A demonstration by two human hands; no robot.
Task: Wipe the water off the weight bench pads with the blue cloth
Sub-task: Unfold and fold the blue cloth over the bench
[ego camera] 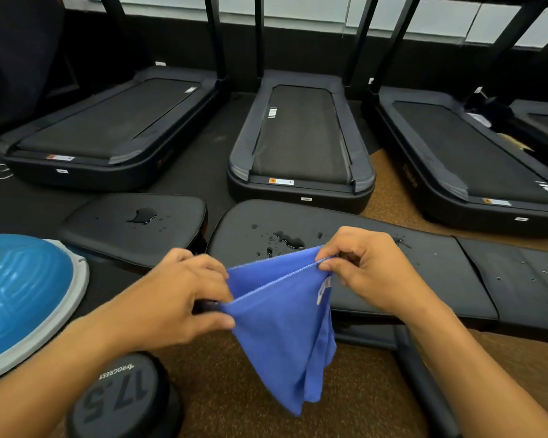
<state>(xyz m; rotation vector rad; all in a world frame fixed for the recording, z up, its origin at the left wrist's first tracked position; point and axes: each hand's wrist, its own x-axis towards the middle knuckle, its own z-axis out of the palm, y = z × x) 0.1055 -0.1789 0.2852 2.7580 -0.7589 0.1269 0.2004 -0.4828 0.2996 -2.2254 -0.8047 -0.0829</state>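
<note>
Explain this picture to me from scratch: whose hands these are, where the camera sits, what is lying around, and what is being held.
There is no machine here. A person wears a wide-angle camera on the head, looking forward and down, so you see their own arms. The left hand and right hand each pinch an edge of a blue cloth, which hangs between them. Beyond it lie two black bench pads: a small pad and a long pad, both with puddles and drops of water not yet wiped. Nearer left are a blue balance dome and a dumbbell marked 17.5. Treadmills stand behind.
</note>
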